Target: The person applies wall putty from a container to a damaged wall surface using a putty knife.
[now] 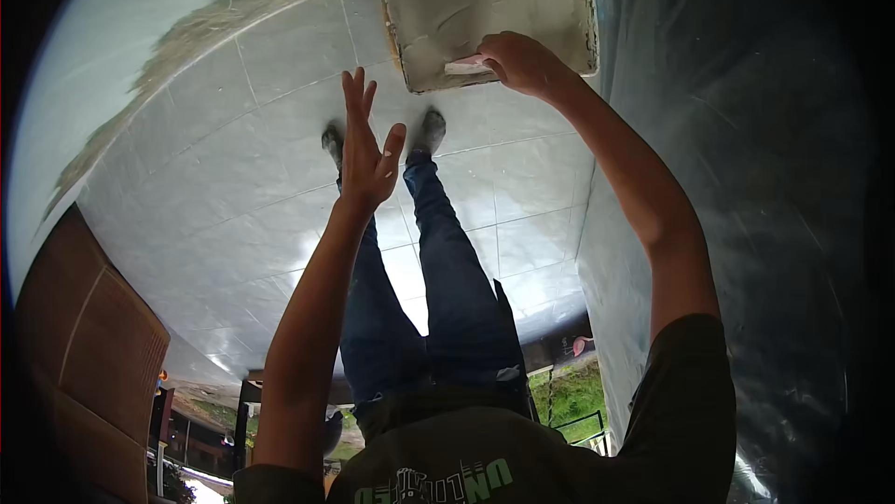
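Left hand (366,151) open, right hand (518,62) clenched.

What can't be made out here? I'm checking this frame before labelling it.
- Tool in the right hand: head view, mostly covered by the fingers; only a pale end shows.
- Mortar-coated tile: top cut off by the picture edge.
- Left hand: open, touching nothing visible.

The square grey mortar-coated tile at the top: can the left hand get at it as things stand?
Probably yes. The left hand hangs open and empty just short of the square grey mortar-coated tile, nothing lies between them, and the right hand covers only its near edge.
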`<state>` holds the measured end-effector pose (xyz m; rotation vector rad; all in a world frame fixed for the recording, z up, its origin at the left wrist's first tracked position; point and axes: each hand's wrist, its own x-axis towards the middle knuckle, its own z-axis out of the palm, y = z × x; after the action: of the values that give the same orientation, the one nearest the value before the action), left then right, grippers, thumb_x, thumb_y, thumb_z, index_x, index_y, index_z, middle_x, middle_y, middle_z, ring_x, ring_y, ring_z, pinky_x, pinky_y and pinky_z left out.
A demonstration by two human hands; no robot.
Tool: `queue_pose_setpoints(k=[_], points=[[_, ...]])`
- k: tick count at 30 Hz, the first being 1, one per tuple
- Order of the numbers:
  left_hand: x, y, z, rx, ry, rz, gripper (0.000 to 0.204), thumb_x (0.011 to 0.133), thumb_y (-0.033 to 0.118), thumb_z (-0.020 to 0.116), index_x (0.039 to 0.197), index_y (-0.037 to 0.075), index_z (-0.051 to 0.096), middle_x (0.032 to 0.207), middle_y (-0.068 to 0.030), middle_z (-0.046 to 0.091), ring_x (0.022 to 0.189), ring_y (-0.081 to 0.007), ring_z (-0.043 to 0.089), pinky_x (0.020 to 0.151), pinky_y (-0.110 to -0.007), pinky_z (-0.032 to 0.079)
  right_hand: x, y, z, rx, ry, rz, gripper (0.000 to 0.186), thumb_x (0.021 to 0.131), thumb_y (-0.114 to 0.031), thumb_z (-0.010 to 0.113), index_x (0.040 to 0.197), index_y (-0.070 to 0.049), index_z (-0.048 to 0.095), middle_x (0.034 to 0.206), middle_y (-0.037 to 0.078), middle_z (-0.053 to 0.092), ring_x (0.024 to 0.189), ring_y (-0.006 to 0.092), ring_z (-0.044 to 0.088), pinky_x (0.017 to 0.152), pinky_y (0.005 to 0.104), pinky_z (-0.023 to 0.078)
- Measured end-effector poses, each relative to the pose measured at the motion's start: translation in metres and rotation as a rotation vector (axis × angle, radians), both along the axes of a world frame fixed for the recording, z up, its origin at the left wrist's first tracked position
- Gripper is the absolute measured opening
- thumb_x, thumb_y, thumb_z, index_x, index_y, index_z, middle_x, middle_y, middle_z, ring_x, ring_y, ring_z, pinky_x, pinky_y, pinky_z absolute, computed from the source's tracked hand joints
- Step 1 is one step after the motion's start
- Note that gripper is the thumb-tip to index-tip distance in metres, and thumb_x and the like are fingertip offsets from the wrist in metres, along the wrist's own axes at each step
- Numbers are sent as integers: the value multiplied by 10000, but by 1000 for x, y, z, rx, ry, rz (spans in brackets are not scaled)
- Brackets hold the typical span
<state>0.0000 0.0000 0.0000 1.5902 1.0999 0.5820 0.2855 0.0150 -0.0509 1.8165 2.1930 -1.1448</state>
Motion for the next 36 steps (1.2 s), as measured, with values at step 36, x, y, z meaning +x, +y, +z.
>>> queue_pose_setpoints(k=[36], points=[[-13, -28, -7, -23, 79, -14, 925, 979, 512, 483, 1580, 84, -74, 1589, -281, 221, 1411, -427, 378, 1125, -576, 280, 10, 41, -19, -207, -32, 55, 244, 890, -51, 586, 1118, -31, 671, 1089, 166, 695, 989, 332, 674, 827, 433, 533]])
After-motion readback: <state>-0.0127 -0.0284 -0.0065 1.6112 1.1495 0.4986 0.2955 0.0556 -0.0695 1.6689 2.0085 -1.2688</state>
